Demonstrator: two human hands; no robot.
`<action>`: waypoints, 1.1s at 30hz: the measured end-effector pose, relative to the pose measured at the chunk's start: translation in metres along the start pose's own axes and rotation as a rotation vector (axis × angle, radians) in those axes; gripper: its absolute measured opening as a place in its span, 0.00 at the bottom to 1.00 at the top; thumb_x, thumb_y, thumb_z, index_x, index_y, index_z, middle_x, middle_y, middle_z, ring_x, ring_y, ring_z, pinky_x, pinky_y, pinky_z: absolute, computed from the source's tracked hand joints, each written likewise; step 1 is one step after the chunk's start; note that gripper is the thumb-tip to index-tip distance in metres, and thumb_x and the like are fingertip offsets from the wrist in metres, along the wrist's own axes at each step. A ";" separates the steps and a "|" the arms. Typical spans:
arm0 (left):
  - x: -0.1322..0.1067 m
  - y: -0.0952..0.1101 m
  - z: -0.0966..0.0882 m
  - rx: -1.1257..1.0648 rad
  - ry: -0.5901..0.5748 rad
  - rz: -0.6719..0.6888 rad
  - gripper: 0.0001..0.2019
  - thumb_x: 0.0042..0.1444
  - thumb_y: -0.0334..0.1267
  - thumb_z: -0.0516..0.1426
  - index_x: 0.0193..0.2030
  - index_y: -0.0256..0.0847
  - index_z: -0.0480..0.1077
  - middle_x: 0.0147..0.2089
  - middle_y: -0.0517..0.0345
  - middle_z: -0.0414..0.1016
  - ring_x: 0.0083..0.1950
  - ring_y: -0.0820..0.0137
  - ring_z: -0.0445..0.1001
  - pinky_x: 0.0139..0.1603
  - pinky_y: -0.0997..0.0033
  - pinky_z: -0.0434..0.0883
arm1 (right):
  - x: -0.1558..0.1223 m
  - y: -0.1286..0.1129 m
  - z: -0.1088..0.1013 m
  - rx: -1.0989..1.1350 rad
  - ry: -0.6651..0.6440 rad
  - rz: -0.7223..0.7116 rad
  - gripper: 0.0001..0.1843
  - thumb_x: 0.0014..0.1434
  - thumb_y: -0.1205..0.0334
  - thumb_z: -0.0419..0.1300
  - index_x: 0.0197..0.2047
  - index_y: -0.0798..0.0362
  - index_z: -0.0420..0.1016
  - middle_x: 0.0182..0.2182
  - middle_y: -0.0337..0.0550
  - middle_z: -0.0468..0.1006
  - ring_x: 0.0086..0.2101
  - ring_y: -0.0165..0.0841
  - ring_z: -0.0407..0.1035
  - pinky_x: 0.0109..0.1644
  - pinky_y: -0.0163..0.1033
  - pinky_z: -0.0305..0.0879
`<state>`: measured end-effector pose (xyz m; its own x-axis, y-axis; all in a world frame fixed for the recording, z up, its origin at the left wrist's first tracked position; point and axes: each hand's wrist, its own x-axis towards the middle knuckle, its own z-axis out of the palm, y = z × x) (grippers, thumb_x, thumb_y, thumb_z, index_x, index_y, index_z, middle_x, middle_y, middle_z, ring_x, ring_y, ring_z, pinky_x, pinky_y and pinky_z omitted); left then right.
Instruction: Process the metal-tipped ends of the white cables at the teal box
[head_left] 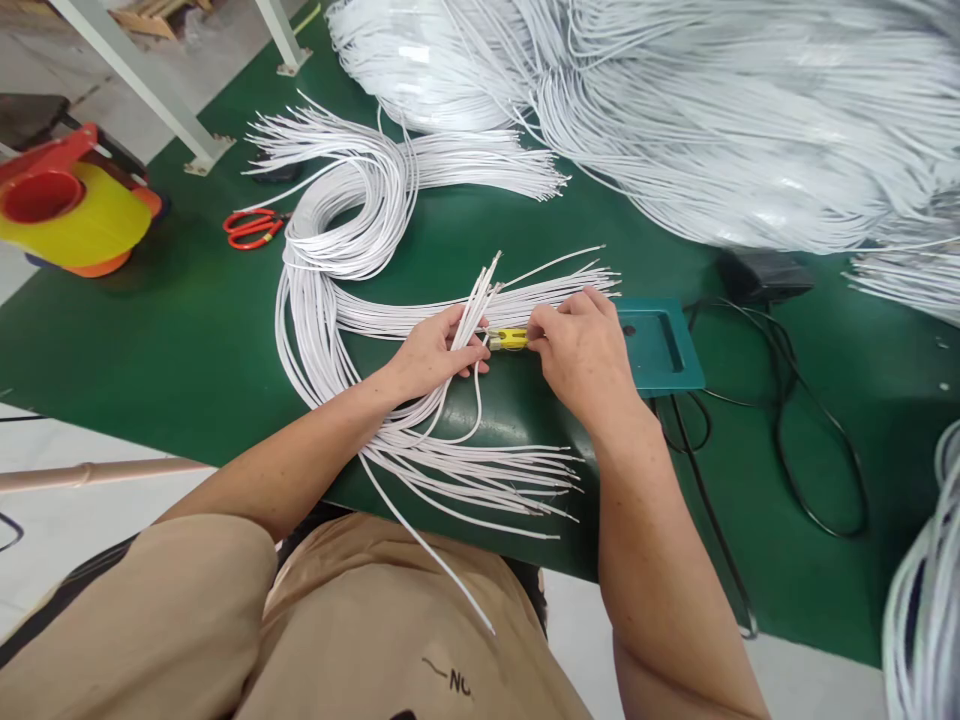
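Note:
My left hand [441,352] is closed around several white wires [474,305], whose ends rise at a slant above the thumb. My right hand [581,340] pinches a small yellow tool [512,339]; its metal end points left, close to my left fingers and a wire there. The exact kind of this tool is unclear. A looped bundle of white wires [311,270] lies left of my hands. More of its wire ends [510,470] fan out below my hands, and others [555,288] lie just behind them.
Red-handled scissors [253,228] lie on the green table [187,350] at left. Large heaps of white wire [712,120] cover the back. A teal tray [660,345], black device [761,275] and cable [787,420] are at right. A yellow-and-red plastic item [82,220] stands far left.

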<state>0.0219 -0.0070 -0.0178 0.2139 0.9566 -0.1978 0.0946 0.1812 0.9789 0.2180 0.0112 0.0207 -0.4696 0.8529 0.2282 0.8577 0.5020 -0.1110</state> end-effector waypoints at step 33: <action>0.000 0.002 -0.005 -0.080 0.022 -0.087 0.15 0.47 0.32 0.65 0.40 0.36 0.66 0.28 0.60 0.76 0.32 0.67 0.81 0.31 0.74 0.76 | -0.015 0.013 0.009 -0.179 0.142 0.271 0.21 0.67 0.62 0.49 0.60 0.57 0.67 0.60 0.59 0.69 0.62 0.53 0.57 0.64 0.71 0.42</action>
<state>0.0170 -0.0053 -0.0159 0.1865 0.9413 -0.2814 0.0342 0.2800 0.9594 0.2337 0.0065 0.0068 -0.1967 0.9168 0.3475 0.9762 0.2160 -0.0174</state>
